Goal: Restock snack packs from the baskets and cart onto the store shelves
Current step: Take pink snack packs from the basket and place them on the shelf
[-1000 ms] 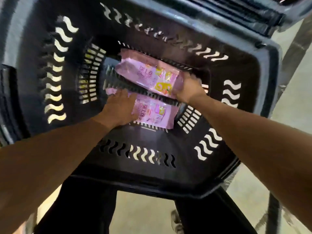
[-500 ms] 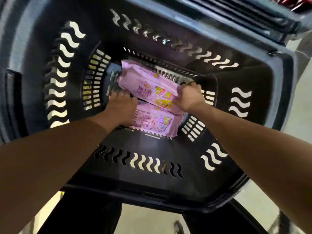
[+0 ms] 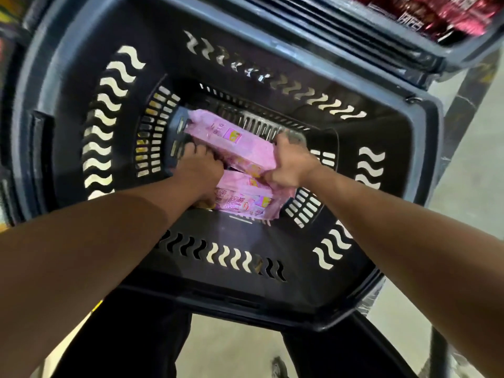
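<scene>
pale concrete floor [image 3: 229,347] shows beneath a deep black plastic shopping basket [image 3: 245,293] with wavy slots cut in its walls; a second dark basket [image 3: 381,47] beyond holds red packets [image 3: 436,12]. on the slotted bottom lie two pink plastic snack packs. the right hand [image 3: 290,166] grips the upper pink pack [image 3: 231,140] at its near end, tilted up. the left hand [image 3: 200,170] reaches beside the lower pink pack [image 3: 245,197]; its grip is hidden.
</scene>
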The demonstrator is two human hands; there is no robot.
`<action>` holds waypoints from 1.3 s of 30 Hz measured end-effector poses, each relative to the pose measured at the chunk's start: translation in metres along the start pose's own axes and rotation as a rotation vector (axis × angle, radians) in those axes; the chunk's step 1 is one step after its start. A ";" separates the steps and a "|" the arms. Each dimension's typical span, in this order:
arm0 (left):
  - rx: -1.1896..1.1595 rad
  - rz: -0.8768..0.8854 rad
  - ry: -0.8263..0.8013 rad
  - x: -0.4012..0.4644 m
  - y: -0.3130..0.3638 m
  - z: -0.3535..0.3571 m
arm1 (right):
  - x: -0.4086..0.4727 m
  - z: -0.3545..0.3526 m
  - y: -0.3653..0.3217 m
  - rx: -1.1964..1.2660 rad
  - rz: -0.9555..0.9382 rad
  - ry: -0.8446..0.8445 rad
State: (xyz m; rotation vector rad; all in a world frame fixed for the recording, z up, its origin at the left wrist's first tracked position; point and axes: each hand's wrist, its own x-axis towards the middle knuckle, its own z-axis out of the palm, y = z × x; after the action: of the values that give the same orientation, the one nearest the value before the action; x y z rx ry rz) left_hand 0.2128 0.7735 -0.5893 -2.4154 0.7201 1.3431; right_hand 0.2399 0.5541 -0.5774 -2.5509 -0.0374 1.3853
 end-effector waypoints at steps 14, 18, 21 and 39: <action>-0.314 -0.178 -0.083 -0.138 -0.002 -0.078 | -0.134 -0.064 0.006 0.349 0.254 -0.151; -0.672 -0.193 -0.164 -0.205 -0.021 -0.129 | -0.218 -0.091 -0.001 0.906 0.328 -0.144; -1.098 -0.255 -0.189 -0.256 -0.031 -0.154 | -0.284 -0.110 -0.011 1.167 0.245 -0.108; -2.401 -0.338 0.656 -0.611 0.043 -0.193 | -0.537 -0.200 -0.100 1.388 -0.287 -0.109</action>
State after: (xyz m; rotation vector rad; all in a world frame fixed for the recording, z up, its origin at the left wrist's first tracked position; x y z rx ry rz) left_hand 0.0559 0.8214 0.0319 -3.6636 -2.8518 0.9895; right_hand 0.1190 0.5396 -0.0082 -1.2436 0.3805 0.8771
